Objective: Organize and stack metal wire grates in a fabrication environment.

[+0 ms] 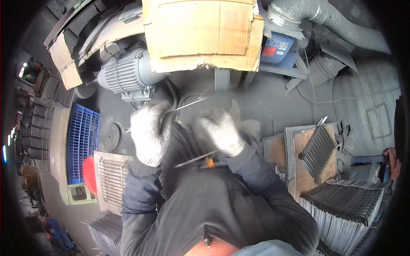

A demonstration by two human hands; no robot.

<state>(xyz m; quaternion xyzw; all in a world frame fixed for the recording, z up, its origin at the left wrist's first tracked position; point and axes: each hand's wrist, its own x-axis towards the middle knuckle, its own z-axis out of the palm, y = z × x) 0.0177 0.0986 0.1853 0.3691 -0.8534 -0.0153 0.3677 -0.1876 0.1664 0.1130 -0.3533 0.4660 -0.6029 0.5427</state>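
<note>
Grey, dusty floor [273, 109], shop hazy. Cardboard [200, 34] at the head of the spot; ribbed duct [346, 27] beyond it to the right, over a blue box [277, 49]. Motor [128, 72] left of the cardboard, blue crate [83, 143] further left. Person seated, dark clothes, gloved.

Count: one motor, one crate, one red disc [89, 175], one green stool [78, 194]. Racks: one on the left board [112, 181], a batch lying aslant on the right board [299, 164], two stacks on edge, large right [337, 213], small left [104, 230]; pieces too tight to number. Thin rods by the gloves: two lengths seen.

Upper rod [191, 103] runs slantwise at the left hand [150, 134], showing on both sides of it, above the lap. Lower rod [194, 159] lies across the lap, near the right cuff.

Left forearm upright, fingers apparently curled inward; grip lost in blur, can't tell. Right hand [220, 130] angled inward, apart from the left; fingers smeared, pinching or spread, can't tell.
</note>
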